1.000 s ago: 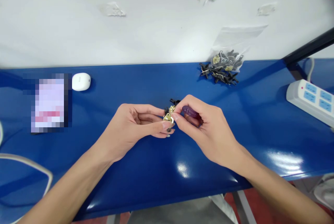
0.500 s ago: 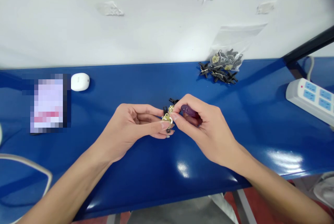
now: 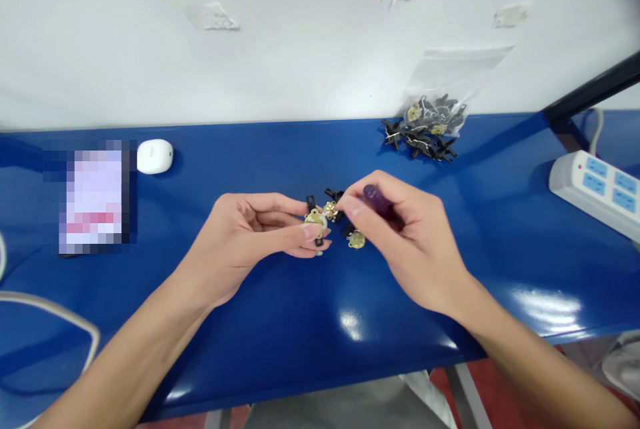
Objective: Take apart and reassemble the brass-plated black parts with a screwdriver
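Observation:
Pinched between the thumb and fingers of my left hand [image 3: 250, 226] is a small brass-coloured round part with black plastic ends [image 3: 315, 224]. My right hand [image 3: 405, 236] is closed around a tool with a dark purple handle [image 3: 377, 201]; its working end is hidden, so its kind cannot be told. The right fingertips are just right of the held part, a small gap apart. Under and beside them on the table lie another brass part [image 3: 357, 240], a second brass piece [image 3: 330, 210] and a black plastic piece [image 3: 334, 194], partly hidden by my fingers.
A clear plastic bag [image 3: 440, 92] with black and brass parts leans at the back wall, several loose black parts [image 3: 423, 144] before it. A white power strip [image 3: 595, 182] lies right. A white case [image 3: 155, 156] and a blurred phone [image 3: 95, 199] lie left on the blue table [image 3: 280, 349].
My right hand has drawn back to the right with the purple-handled tool, uncovering a brass part on the table. My left hand, still pinching its part, has shifted slightly left.

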A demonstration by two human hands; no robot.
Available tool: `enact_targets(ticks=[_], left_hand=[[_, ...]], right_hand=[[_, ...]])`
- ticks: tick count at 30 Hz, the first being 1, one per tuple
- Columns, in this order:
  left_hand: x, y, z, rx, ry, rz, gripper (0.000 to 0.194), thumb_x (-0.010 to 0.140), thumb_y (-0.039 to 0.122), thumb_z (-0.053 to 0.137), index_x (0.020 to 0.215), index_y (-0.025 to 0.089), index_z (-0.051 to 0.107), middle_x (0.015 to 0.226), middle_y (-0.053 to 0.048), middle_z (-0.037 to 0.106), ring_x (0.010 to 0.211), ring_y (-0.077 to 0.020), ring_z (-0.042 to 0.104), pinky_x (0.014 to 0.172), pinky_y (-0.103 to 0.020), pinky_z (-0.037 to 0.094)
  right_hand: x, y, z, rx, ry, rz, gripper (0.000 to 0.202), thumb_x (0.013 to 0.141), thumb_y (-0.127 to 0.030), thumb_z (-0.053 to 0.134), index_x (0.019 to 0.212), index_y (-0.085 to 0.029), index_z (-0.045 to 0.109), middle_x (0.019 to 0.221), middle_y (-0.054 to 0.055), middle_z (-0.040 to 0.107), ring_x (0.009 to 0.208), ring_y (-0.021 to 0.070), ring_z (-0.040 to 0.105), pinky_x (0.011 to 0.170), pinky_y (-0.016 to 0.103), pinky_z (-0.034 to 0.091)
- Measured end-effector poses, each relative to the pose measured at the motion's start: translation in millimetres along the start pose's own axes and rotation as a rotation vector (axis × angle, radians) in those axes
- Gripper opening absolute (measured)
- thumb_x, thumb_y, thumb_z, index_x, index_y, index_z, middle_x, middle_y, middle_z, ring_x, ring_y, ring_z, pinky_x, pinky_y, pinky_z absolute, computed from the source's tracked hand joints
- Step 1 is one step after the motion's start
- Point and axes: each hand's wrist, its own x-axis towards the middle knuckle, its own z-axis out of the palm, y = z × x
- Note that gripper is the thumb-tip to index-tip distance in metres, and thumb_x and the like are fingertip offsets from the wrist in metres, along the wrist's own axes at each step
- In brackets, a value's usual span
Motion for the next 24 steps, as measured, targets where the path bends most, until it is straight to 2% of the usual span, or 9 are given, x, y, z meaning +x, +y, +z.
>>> enact_targets(ticks=[3,6,9,13,19,24], left_hand=[[0.8,1.9,-1.7,0.003,0.108,0.052,0.024,0.079,0.019,0.110,0.098,0.016,0.095,0.091,-0.011,0.095,0.084,-0.0307,0.094,0.078,-0.031,0.080],[2.5,2.3,-3.9,0.006,0.183,0.092,0.025,0.078,0.018,0.109,0.098,0.015,0.094,0.091,-0.011,0.095,0.080,-0.0295,0.094,0.076,-0.032,0.080],[3.2,2.5,-4.7,0.012,0.230,0.101,0.024,0.080,0.016,0.107,0.099,0.013,0.093,0.093,-0.011,0.095,0.080,-0.0283,0.093,0.076,-0.032,0.080],[2.1,3.5,-3.8,0.011,0.249,0.104,0.023,0.084,0.017,0.106,0.100,0.011,0.091,0.093,-0.010,0.095,0.081,-0.0280,0.093,0.077,-0.033,0.080],[4.9,0.2,-5.1,0.007,0.244,0.105,0.028,0.083,0.020,0.109,0.103,0.011,0.091,0.094,-0.009,0.095,0.081,-0.0271,0.093,0.075,-0.033,0.081],[6.3,-1.3,-5.3,0.015,0.238,0.110,0.027,0.082,0.020,0.109,0.101,0.012,0.092,0.092,-0.008,0.095,0.079,-0.0249,0.092,0.073,-0.029,0.080]], right_hand=[[2.9,0.0,-3.0,0.196,0.089,0.023,0.034,0.119,-0.046,0.066,0.098,-0.023,0.082,0.072,-0.003,0.053,0.063,0.0132,0.047,0.058,0.031,0.039],[4.8,3.7,-2.0,0.354,0.122,0.005,0.041,0.119,-0.052,0.065,0.097,-0.023,0.085,0.079,0.001,0.065,0.071,0.0158,0.058,0.067,0.033,0.048],[3.0,8.6,1.3,0.268,0.123,-0.058,0.045,0.120,-0.055,0.061,0.096,-0.025,0.086,0.096,0.004,0.074,0.089,0.0182,0.066,0.082,0.035,0.052],[-3.4,11.0,7.3,0.074,0.101,-0.068,0.046,0.122,-0.054,0.058,0.097,-0.026,0.084,0.091,0.000,0.067,0.079,0.0146,0.058,0.074,0.034,0.047],[-8.7,10.0,17.2,0.039,0.025,-0.118,0.033,0.122,-0.042,0.062,0.101,-0.024,0.080,0.081,-0.005,0.066,0.079,0.0127,0.061,0.079,0.032,0.049],[-9.4,12.4,19.5,-0.043,0.047,-0.164,0.031,0.122,-0.036,0.062,0.099,-0.024,0.079,0.086,-0.005,0.069,0.076,0.0116,0.060,0.079,0.033,0.049]])
